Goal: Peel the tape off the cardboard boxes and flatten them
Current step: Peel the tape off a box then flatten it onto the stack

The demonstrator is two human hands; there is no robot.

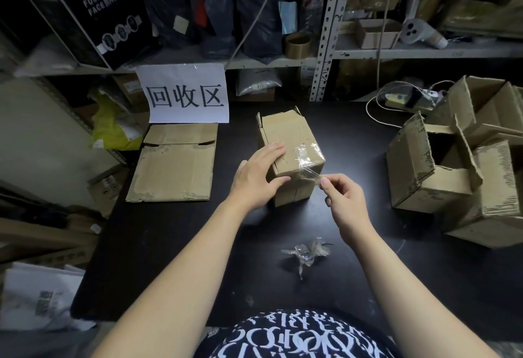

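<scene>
Pinched between thumb and forefinger of the right hand (343, 202) is the free end of a clear tape strip (307, 164), stretched from the near top corner of a small cardboard box (288, 142). This box lies on its side mid-table, far flaps open. It is braced by the left hand (256, 179), fingers spread over top and near face. A flattened box (174, 165) lies at left on the black table (169, 244), under a paper sign (185, 93). Open boxes (441, 165) are stacked at right. A crumpled tape wad (307, 253) rests near the right forearm.
</scene>
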